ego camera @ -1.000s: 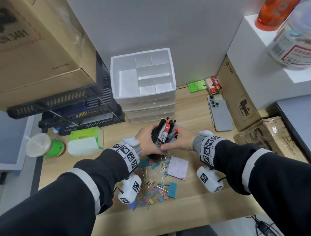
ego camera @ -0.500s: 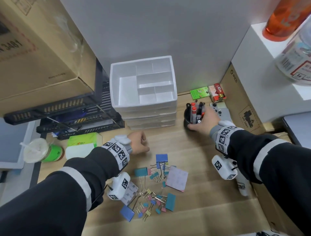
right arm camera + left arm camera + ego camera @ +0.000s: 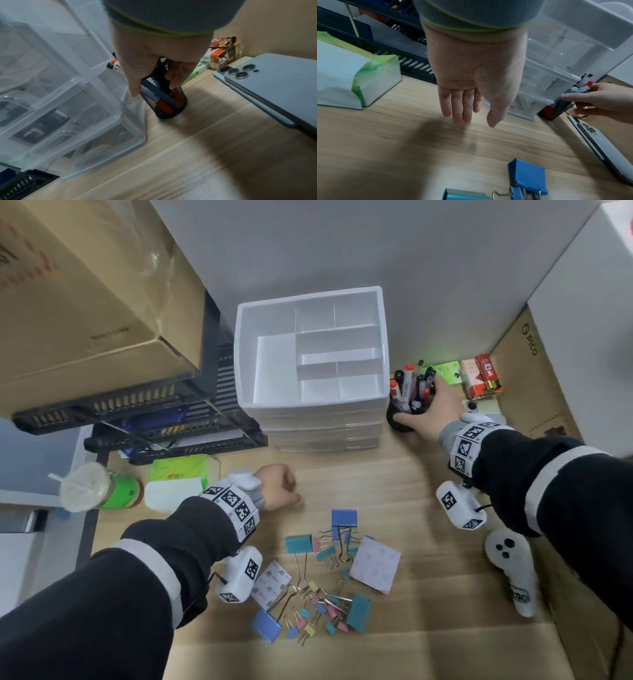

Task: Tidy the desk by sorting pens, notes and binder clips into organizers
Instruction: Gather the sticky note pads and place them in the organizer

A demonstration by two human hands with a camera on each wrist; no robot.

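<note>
The right hand (image 3: 432,409) grips a black mesh pen cup (image 3: 163,100) from the side, the thumb and fingers wrapped around its wall, and the cup stands on the wooden desk (image 3: 404,491) just beside the right corner of the white drawer organizer (image 3: 310,361). I think the grip is low and around the wall so that the marker pens (image 3: 409,386) inside, which lean out at the top, do not spill while the cup is settled there. The spot seems chosen to keep the pens near the organizer and away from the phone (image 3: 274,86) that lies at the right. The left hand (image 3: 471,86) holds nothing; its fingers hang straight and relaxed above the desk, near the tissue pack (image 3: 354,79). It hangs just behind the pile of binder clips (image 3: 329,587) and the sticky note pads (image 3: 375,568), which lie loose on the front of the desk, well apart from the empty compartments on top of the organizer. So in my judgement the pens are done, while the clips and notes are not yet sorted, and the free hand is well placed to begin with them.
</note>
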